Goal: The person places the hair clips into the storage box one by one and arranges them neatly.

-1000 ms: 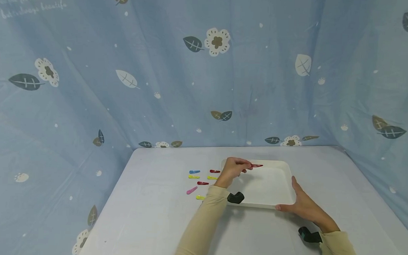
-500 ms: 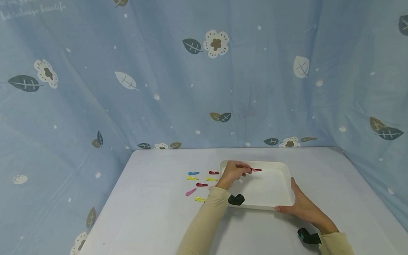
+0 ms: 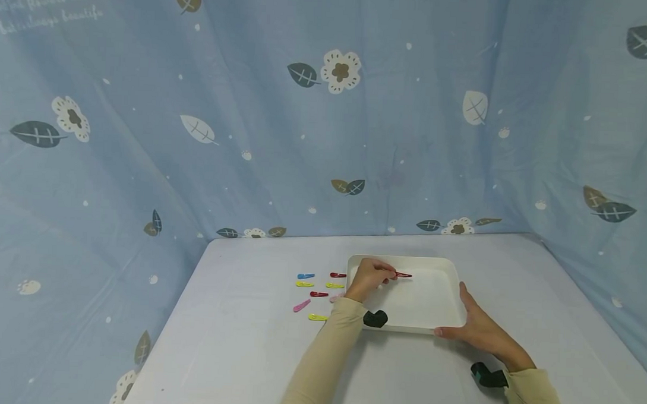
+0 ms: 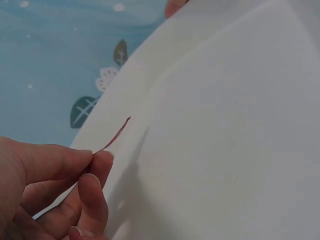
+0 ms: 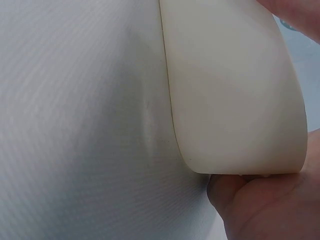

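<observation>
My left hand pinches a red snap hair clip between thumb and fingertips, over the left part of a white rectangular tray. In the left wrist view the clip's thin tip points away from the fingers, above the tray's inner surface. At the tray's near right corner, my right hand holds the tray, thumb on the front wall and fingers along the right wall. The right wrist view shows the tray's outer wall between thumb and fingers.
Left of the tray lie several hair clips: a blue clip, yellow clips, red clips and pink clips. The left sleeve passes beside them. A blue patterned curtain hangs behind the white table.
My left hand has lowered slightly toward the tray, carrying the red hair clip. The right hand keeps its hold on the corner. The head view has shifted a little.
</observation>
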Tool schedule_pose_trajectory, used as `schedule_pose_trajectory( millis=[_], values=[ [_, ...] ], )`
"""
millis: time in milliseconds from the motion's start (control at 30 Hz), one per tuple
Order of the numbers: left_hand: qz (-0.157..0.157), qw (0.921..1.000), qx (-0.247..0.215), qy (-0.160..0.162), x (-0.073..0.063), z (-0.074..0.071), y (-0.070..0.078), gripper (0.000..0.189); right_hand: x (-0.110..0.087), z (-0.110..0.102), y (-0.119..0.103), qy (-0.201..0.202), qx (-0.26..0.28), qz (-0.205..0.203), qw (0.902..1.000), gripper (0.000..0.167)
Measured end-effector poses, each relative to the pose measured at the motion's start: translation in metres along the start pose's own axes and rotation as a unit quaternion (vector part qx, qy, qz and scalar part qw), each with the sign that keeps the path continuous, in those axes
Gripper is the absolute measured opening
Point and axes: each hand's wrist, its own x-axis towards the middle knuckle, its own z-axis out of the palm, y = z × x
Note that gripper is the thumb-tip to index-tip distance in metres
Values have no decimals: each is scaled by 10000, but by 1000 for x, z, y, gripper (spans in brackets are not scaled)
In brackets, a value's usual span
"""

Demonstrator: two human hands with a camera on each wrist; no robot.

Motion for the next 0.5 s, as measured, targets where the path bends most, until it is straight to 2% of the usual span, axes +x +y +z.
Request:
schedule_pose_trajectory(
  millis=[500],
  values=[
    [31,9993,339,136,0,4,0,8,0,1,0,37,54,-41,10000,141]
  ],
)
